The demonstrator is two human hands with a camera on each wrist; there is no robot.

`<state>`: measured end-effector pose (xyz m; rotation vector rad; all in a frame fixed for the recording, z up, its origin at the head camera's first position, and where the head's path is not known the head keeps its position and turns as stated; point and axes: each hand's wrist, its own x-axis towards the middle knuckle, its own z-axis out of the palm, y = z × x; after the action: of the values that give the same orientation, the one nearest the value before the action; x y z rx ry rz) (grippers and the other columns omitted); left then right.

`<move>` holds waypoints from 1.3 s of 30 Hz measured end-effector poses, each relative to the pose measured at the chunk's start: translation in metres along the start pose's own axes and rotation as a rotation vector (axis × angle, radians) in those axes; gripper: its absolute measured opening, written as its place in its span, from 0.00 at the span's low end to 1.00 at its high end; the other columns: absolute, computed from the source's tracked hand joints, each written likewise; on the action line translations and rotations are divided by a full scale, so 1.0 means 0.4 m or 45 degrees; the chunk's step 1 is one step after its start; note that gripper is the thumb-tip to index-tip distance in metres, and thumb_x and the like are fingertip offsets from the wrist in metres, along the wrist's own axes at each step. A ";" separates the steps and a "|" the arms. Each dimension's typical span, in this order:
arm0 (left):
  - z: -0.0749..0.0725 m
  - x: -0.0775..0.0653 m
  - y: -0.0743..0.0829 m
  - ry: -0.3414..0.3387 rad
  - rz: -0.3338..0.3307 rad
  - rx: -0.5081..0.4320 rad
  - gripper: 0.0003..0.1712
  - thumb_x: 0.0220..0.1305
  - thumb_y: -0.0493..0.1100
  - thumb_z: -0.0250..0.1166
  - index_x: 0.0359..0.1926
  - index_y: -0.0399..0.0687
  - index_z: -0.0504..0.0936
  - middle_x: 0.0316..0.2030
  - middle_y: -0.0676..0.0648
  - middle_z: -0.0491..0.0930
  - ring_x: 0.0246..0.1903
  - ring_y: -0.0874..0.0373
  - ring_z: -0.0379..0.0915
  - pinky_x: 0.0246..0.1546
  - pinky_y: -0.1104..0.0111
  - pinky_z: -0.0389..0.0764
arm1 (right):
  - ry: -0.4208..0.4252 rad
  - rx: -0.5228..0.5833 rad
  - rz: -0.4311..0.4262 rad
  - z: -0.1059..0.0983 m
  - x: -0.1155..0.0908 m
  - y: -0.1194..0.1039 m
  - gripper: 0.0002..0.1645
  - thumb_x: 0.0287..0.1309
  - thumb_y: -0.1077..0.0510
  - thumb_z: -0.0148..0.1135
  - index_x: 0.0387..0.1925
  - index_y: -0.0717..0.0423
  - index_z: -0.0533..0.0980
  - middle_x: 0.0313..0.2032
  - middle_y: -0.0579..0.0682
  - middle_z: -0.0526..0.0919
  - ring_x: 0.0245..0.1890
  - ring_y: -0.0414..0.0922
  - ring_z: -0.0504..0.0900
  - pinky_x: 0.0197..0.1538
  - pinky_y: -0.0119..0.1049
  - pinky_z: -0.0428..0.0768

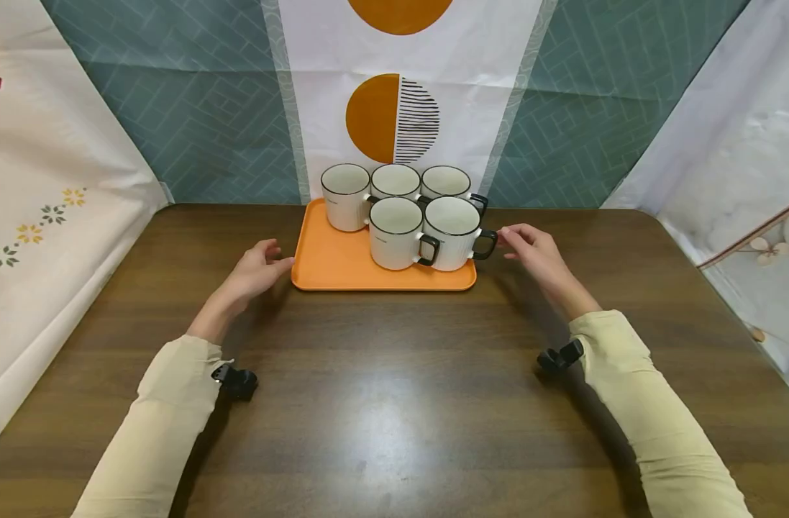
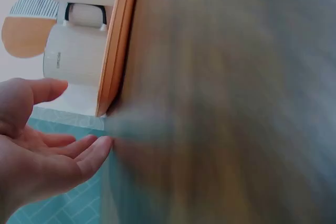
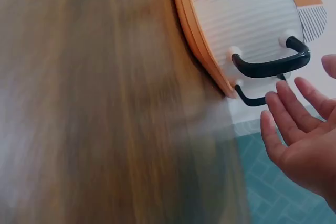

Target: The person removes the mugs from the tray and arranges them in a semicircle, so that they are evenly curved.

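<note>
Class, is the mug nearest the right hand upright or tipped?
Upright: the mug stands on the orange tray, its rim facing up.

A cloth-walled nook, room type unclear: patterned cloth (image 1: 232,108) hangs behind the wooden bench (image 1: 381,374), pale printed cloths (image 1: 51,165) along its left and right edges.

Middle rear mug (image 1: 395,181) partly hidden; tabletop (image 2: 226,103) blurred (left wrist view); sleeves (image 1: 154,424) cropped.
</note>
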<state>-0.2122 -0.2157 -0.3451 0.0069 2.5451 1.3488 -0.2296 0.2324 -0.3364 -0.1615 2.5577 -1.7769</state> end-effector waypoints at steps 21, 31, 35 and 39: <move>0.041 0.080 -0.007 0.066 -0.047 -0.272 0.30 0.64 0.26 0.52 0.67 0.25 0.59 0.60 0.31 0.63 0.54 0.48 0.62 0.53 0.68 0.70 | -0.142 0.247 0.058 0.063 0.063 0.026 0.24 0.73 0.48 0.47 0.34 0.67 0.74 0.26 0.46 0.80 0.30 0.40 0.80 0.43 0.34 0.80; 0.030 0.078 -0.020 0.054 -0.051 -0.321 0.31 0.65 0.25 0.53 0.67 0.24 0.57 0.61 0.30 0.61 0.59 0.44 0.60 0.62 0.60 0.66 | -0.154 0.406 0.046 0.088 0.069 0.012 0.22 0.72 0.56 0.42 0.22 0.61 0.71 0.20 0.47 0.72 0.21 0.40 0.71 0.31 0.31 0.79; 0.031 0.081 -0.024 0.047 -0.055 -0.321 0.31 0.64 0.25 0.53 0.68 0.24 0.56 0.61 0.29 0.61 0.59 0.43 0.61 0.63 0.60 0.65 | -0.192 0.463 0.065 0.088 0.074 0.014 0.23 0.70 0.59 0.40 0.16 0.58 0.64 0.16 0.46 0.62 0.17 0.39 0.61 0.26 0.29 0.66; 0.032 0.081 -0.024 0.041 -0.048 -0.322 0.31 0.64 0.26 0.53 0.68 0.25 0.57 0.61 0.30 0.62 0.57 0.45 0.62 0.60 0.63 0.68 | -0.284 0.542 0.084 0.084 0.082 0.019 0.25 0.69 0.60 0.36 0.13 0.55 0.57 0.13 0.45 0.57 0.15 0.38 0.55 0.23 0.30 0.54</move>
<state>-0.2394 -0.2066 -0.3673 -0.1105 2.3684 1.6577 -0.2600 0.2005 -0.3539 -0.2441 1.9642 -2.0901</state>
